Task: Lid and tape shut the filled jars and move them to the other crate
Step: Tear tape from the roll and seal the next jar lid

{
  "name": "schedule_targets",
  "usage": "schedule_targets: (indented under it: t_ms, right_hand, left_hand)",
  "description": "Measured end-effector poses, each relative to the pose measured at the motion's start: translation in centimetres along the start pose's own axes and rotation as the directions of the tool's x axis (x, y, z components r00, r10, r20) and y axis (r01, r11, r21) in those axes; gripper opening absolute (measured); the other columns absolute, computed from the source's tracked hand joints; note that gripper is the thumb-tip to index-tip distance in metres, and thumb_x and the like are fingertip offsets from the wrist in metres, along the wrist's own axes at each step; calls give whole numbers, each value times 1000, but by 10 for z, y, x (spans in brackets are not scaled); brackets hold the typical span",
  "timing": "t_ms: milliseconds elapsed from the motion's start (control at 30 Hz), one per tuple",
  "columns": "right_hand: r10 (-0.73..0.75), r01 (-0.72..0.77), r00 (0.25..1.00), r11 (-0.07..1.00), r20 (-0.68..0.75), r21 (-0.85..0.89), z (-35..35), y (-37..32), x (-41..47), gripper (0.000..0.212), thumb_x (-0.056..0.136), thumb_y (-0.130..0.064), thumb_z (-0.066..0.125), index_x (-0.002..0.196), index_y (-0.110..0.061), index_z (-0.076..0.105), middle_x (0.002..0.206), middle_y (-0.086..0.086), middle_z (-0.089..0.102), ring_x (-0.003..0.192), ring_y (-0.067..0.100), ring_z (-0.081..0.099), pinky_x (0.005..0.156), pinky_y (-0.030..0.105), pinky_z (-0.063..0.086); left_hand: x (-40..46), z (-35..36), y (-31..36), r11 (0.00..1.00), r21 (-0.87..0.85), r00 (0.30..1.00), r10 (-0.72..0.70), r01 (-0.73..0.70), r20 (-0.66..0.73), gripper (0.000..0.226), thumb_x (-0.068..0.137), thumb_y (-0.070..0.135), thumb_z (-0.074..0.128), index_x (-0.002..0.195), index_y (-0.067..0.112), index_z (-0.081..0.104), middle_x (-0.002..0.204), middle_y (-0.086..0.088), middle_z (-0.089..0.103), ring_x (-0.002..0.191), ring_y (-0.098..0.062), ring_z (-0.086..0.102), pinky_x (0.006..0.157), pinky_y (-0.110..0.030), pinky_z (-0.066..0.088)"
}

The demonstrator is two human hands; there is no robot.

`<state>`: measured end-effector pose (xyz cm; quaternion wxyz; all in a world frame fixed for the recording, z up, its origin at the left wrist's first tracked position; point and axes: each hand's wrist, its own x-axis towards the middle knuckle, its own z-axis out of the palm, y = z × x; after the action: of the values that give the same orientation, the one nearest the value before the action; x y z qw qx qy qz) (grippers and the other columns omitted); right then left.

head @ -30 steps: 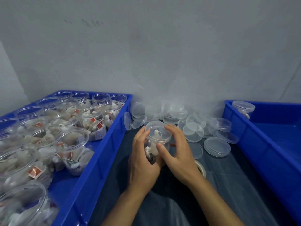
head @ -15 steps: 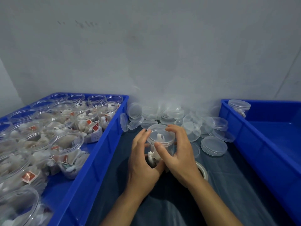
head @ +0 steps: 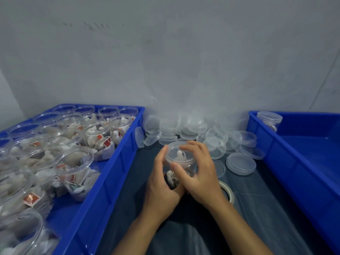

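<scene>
A clear plastic jar with white tea bags inside stands on the dark table between the two crates, a clear lid on its top. My left hand wraps around its left side and base. My right hand grips the lid and the jar's right side, thumb across the front. A roll of tape lies just behind my right wrist, partly hidden. The left blue crate holds several open filled jars. The right blue crate holds one lidded jar in its far corner.
A heap of loose clear lids lies against the grey wall behind the jar, spreading toward the right crate. Dark plastic sheeting covers the table between the crates.
Both hands stay on the jar; my right hand's fingers have shifted a little round the lid. The view has tilted slightly.
</scene>
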<state>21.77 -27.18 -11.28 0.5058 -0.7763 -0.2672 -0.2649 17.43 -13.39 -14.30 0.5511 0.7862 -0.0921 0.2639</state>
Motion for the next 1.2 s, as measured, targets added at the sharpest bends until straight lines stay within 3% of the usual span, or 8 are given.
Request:
schedule_targets:
  t_ms: [267, 400, 533, 633, 733, 800, 900, 1200]
  right_hand:
    - [-47, 47, 999, 998, -7, -44, 2, 8, -5, 42, 87, -46, 75, 124, -28, 66, 138, -15, 48, 132, 12, 54, 102, 16, 43]
    - [-48, 48, 999, 999, 1, -12, -1, 5, -5, 41, 93, -51, 66, 127, -29, 64, 138, -12, 50, 132, 16, 54, 103, 24, 45]
    - [-35, 35, 999, 998, -15, 47, -2, 3, -5, 41, 94, -44, 62, 131, -26, 65, 138, -4, 54, 135, 18, 54, 107, 27, 44]
    - [-30, 32, 999, 998, -43, 60, -5, 5, -4, 42, 94, -43, 63, 131, -23, 66, 140, -3, 55, 137, 20, 54, 109, 34, 46]
    - [-4, 9, 996, 998, -89, 62, -9, 4, -1, 42, 94, -44, 63, 130, -24, 69, 141, -9, 56, 137, 20, 54, 107, 38, 49]
    - [26, -20, 996, 998, -89, 64, -11, 2, 2, 41, 95, -47, 62, 130, -26, 69, 139, -14, 60, 135, 17, 56, 104, 43, 51]
    - [76, -77, 997, 995, 14, 64, -17, 1, 5, 49, 95, -55, 60, 137, -31, 65, 135, -17, 64, 130, 16, 59, 104, 49, 51]
    - [131, -142, 945, 990, 301, 16, -40, 3, 9, 62, 88, -54, 61, 148, -53, 49, 140, -21, 57, 131, 11, 55, 109, 47, 48]
  left_hand:
    - [0, 0, -4, 998, -54, 999, -35, 37, 34, 101, 83, 24, 87, 160, 48, 26, 143, 28, 59, 129, -1, 63, 98, -24, 56]
    - [0, 1, -7, 992, -92, 996, -80, 84, 49, 107, 82, 35, 86, 164, 43, 17, 144, 31, 56, 131, 2, 60, 97, -15, 53]
    - [2, -1, -9, 990, -107, 995, -87, 92, 54, 97, 76, 30, 91, 155, 47, 37, 136, 25, 65, 124, -1, 65, 95, -25, 59]
    - [3, -3, -4, 999, 19, 998, -30, 31, -53, 93, 71, 44, 86, 152, 51, 42, 134, 25, 63, 125, 2, 62, 93, -19, 57]
    - [4, -8, -4, 962, 269, 982, 89, -41, -166, 98, 71, 59, 81, 158, 37, 42, 131, 17, 52, 122, -2, 54, 94, -10, 43]
    - [5, -10, -5, 898, 432, 968, 177, -83, -180, 97, 71, 58, 81, 157, 31, 45, 127, 7, 49, 116, -11, 49, 93, -15, 41]
    - [6, -10, -7, 837, 534, 955, 242, -117, -170, 94, 72, 52, 85, 155, 28, 48, 129, 2, 50, 116, -19, 50, 90, -32, 49]
    - [5, -10, -6, 850, 480, 964, 263, -219, -26, 89, 75, 50, 82, 156, 39, 45, 143, 3, 52, 131, -20, 49, 97, -44, 55]
